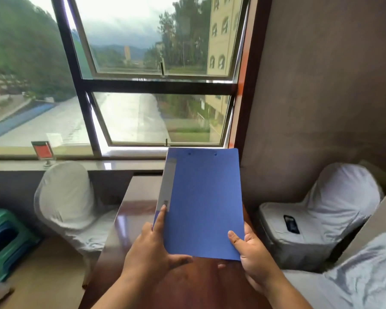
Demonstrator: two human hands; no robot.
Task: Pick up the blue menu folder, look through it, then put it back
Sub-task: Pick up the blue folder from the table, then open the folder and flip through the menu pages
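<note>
Both hands gripping blue menu folder (206, 204), label (168, 186) seemingly unreadable

Daylit window (143, 74), white-covered chairs (65, 197), brown wall (321, 97).

Table (129, 221) bare ahead; chairs (65, 197) (334, 204) flank both sides.

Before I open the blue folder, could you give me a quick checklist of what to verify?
1. Left hand grips the blue folder at its spine edge: ok.
2. Right hand supports the lower right corner: ok.
3. Folder closed, cover facing up: ok.
4. Folder lifted off the wooden table: cannot tell.
5. Bare table beneath for putting it back: ok.
6. Pages inside secured: cannot tell.
</note>
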